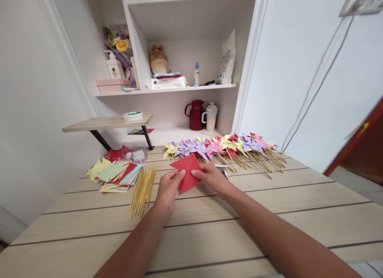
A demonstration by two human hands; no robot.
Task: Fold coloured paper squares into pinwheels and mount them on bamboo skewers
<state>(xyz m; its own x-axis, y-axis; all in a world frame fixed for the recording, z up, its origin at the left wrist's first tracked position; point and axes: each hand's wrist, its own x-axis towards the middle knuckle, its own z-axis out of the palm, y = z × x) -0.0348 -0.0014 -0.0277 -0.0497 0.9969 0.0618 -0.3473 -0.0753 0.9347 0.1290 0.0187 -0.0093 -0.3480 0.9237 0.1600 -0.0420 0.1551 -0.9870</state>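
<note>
Paper (pixel 186 175), red, points to one o'clock, long axis one-to-seven. Our left hand (pixel 169 184) and right hand (pixel 213 178), nearly closed, pinch it.

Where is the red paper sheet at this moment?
In the head view, the red paper sheet is near the centre, held by the left hand and right hand, to the right of the thin tan sticks.

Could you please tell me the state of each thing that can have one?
Red paper: held in both hands
Left hand: pinching it
Right hand: pinching it
Pinwheels: assembled, lying down
Loose sticks: bare, piled
Paper sheets: loosely stacked
Blue-capped bottle: upright, capped
Red jug: upright, lidded
Cup: upright, lidded
Plug: plugged in
</note>
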